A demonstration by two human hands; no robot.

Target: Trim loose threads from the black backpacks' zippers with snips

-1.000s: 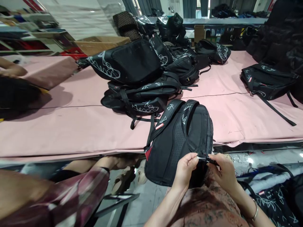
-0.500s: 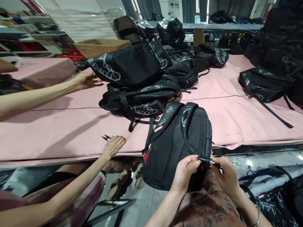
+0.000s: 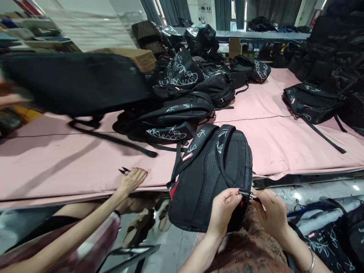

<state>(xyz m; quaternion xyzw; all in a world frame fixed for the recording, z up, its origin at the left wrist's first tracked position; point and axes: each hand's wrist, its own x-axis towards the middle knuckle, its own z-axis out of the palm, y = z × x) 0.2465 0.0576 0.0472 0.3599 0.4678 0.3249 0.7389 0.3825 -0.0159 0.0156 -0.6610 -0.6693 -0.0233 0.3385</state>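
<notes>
A black backpack (image 3: 196,197) leans on the table's front edge against my lap, back panel up, its shoulder straps marked with white line drawings. My left hand (image 3: 224,208) is closed, pinching the end of a black webbing strap (image 3: 243,192) at the bag's lower right side. My right hand (image 3: 271,212) is closed around small dark thread snips (image 3: 254,196), whose metal tips meet the strap end. The fingers partly hide the snips.
A co-worker's hand (image 3: 132,182) rests on the pink table (image 3: 93,167) at left with snips. Their other hand holds a blurred black backpack (image 3: 85,83). Piled backpacks (image 3: 170,113) lie ahead; another backpack (image 3: 313,100) lies right. A cardboard box (image 3: 142,58) stands behind.
The co-worker has pulled a black backpack off the pile to the left. My hands stay at the strap end, which now lies straighter between them.
</notes>
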